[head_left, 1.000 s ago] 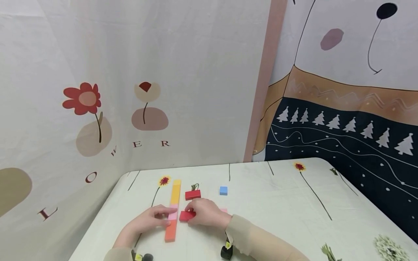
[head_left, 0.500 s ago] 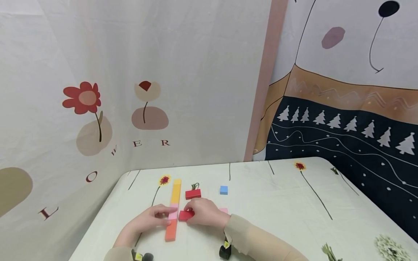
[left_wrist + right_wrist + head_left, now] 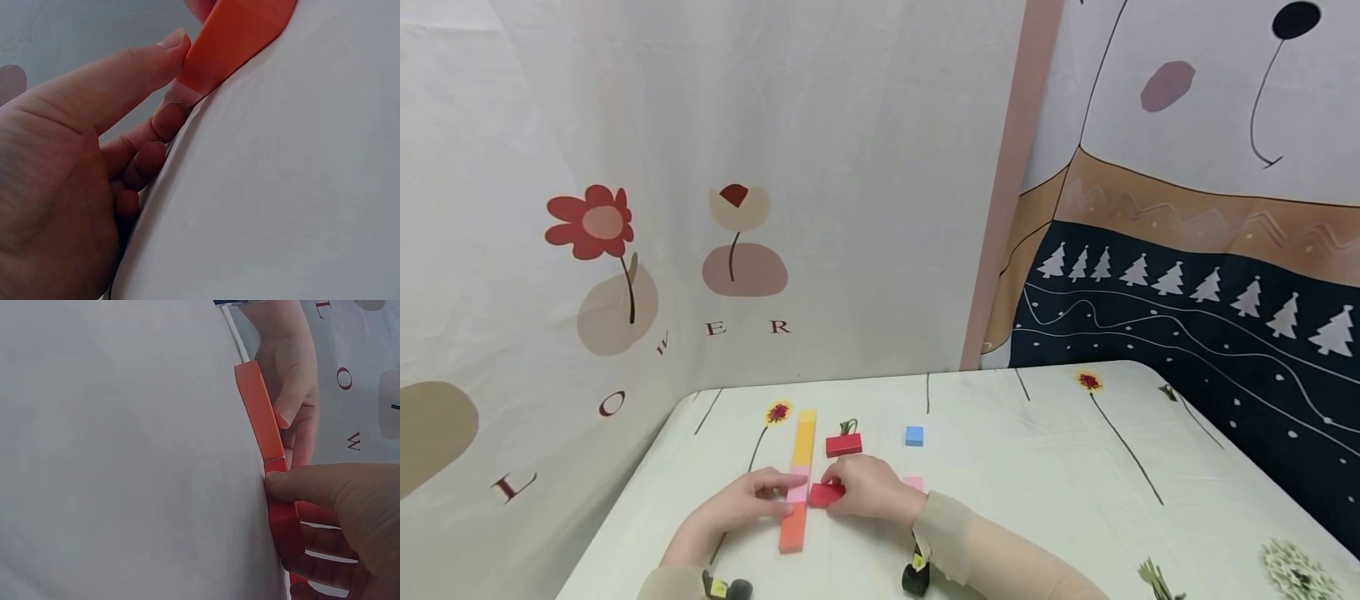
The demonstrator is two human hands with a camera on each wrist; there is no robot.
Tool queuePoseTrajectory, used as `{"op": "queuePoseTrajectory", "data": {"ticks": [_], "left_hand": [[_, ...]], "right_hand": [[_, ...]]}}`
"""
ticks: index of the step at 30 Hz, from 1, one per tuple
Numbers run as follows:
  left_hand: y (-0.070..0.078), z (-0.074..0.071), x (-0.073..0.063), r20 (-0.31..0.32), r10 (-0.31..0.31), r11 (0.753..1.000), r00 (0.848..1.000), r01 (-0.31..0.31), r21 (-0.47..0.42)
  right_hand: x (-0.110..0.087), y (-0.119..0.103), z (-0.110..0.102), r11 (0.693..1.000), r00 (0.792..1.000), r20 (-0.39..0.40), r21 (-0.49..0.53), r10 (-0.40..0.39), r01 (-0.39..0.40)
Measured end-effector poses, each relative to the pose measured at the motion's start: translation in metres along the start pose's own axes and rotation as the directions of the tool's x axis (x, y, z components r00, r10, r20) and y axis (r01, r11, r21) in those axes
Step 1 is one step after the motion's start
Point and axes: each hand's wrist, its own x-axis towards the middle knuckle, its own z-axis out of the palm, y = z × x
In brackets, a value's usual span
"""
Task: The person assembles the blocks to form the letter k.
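Note:
A straight row on the table runs from a yellow block through a pink block to an orange block at the near end. My left hand holds the row from the left at the pink block, index finger near its far end. Its thumb touches the orange block in the left wrist view. Between thumb and fingers my right hand pinches a red block, its left end right at the row beside the pink block. The fingers partly hide that block.
Another red block lies beyond my right hand. A small blue block is further right, and a pink piece shows behind the right wrist. The white tablecloth has printed flowers; patterned fabric hangs behind.
My right hand has slid the red block slightly left, closing the gap to the row. My left hand has stayed in place on the row.

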Motion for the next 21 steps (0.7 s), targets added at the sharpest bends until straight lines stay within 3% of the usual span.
{"op": "queuePoseTrajectory", "data": {"ticks": [21], "left_hand": [[0.0013,0.0005,0.0005,-0.004,-0.007,1.0,1.0,0.007,0.001]], "right_hand": [[-0.001,0.0,-0.001,1.0,1.0,-0.002,-0.015,-0.024,0.024]]}}
